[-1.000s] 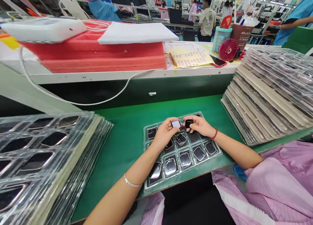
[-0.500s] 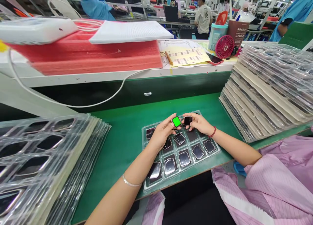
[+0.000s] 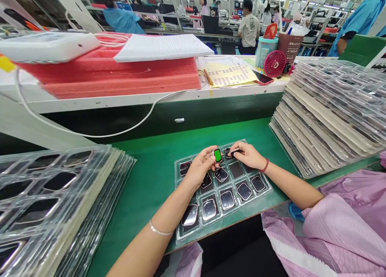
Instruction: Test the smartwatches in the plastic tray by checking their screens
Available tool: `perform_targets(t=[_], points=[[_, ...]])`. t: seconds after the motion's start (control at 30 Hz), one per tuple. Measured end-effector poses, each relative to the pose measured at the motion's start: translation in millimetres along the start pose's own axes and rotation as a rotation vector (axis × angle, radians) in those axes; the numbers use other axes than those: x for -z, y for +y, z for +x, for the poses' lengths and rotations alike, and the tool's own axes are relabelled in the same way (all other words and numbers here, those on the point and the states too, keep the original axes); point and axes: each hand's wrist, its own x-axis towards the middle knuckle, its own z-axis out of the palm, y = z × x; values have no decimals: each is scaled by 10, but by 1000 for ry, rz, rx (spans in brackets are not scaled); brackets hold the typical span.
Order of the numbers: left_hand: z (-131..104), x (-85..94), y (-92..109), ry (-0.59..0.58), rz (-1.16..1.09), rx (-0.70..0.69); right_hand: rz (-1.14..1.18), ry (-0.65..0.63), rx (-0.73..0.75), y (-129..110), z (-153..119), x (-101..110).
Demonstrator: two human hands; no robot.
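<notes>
My left hand [image 3: 201, 164] is closed on a smartwatch with a lit green screen [image 3: 217, 155], held above the far part of a clear plastic tray [image 3: 193, 236]. Between the fingers of my right hand [image 3: 247, 155] is a second smartwatch with a dark screen [image 3: 235, 151], tilted and partly hidden by the fingers. Beneath both hands, the tray's compartments hold several dark-screened smartwatches, among them one in the front row [image 3: 227, 199] and one in the middle [image 3: 221, 174]. One dark compartment [image 3: 237, 169] below my right hand shows no watch.
Stacked trays of watches [image 3: 60, 196] stand at the left. A taller stack of trays [image 3: 328, 128] rises at the right. Behind the green mat [image 3: 144, 180], a shelf carries red foam [image 3: 126, 78], papers [image 3: 232, 74], a phone [image 3: 263, 78] and a small pink fan [image 3: 274, 64]. A white cable [image 3: 126, 130] hangs in front.
My right hand has moved slightly away from the left, and its watch has turned from facing me to a tilt. The green-screened watch in my left hand has turned a little. The view has shifted slightly.
</notes>
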Motion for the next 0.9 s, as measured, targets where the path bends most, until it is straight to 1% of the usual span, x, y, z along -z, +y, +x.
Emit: perform_targets(t=[0.03, 0.1, 0.17, 0.2, 0.27, 0.33, 0.4, 0.5, 0.6, 0.73, 0.9], points=[[6, 7, -11, 0, 7, -7, -129, -17, 48, -44, -13, 25], [21, 24, -40, -4, 16, -19, -350, -108, 114, -121, -39, 56], [35, 39, -69, 0, 16, -29, -511, -186, 117, -166, -63, 60], [40, 44, -78, 2, 14, -30, -576, -197, 102, -175, -72, 53], [40, 46, -81, 1, 12, -24, -675, -168, 84, -175, -84, 37], [29, 37, -61, -7, 9, -12, -686, -124, 104, -166, -88, 24], [11, 24, -30, -19, 1, 0, -632, -77, 157, -164, -86, 15], [-12, 8, 6, -35, -14, 25, -551, 32, 284, -180, -92, -12], [-23, 3, 17, -41, -41, 41, -527, 122, 413, -197, -115, -61], [-30, 2, 28, -49, -90, 55, -543, 164, 519, -191, -144, -115], [-35, -4, 42, -72, -140, 58, -537, 189, 561, -170, -155, -132]])
